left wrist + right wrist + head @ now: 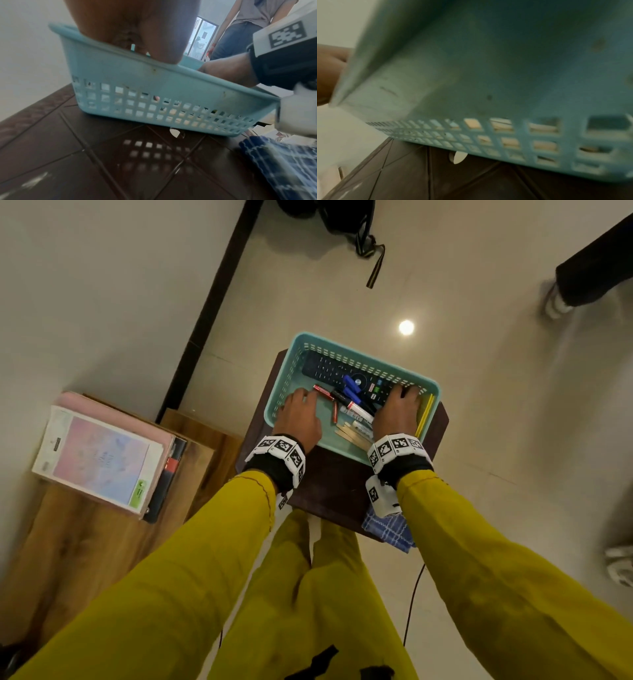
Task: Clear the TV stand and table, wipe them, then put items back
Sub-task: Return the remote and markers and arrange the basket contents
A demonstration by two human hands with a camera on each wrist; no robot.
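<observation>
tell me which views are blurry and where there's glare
Head view: mostly sharp, with a bright lamp reflection glaring on the floor. Left wrist view: the basket is fairly clear, the blue checked cloth smeared. Right wrist view: dim and heavily blurred, the basket wall filling the frame.

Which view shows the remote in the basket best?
The head view: the remote lies in plain sight along the far wall of the basket, partly under blue markers. The left wrist view shows only dark bits through the basket's holes; the right wrist view shows nothing recognisable of it.
</observation>
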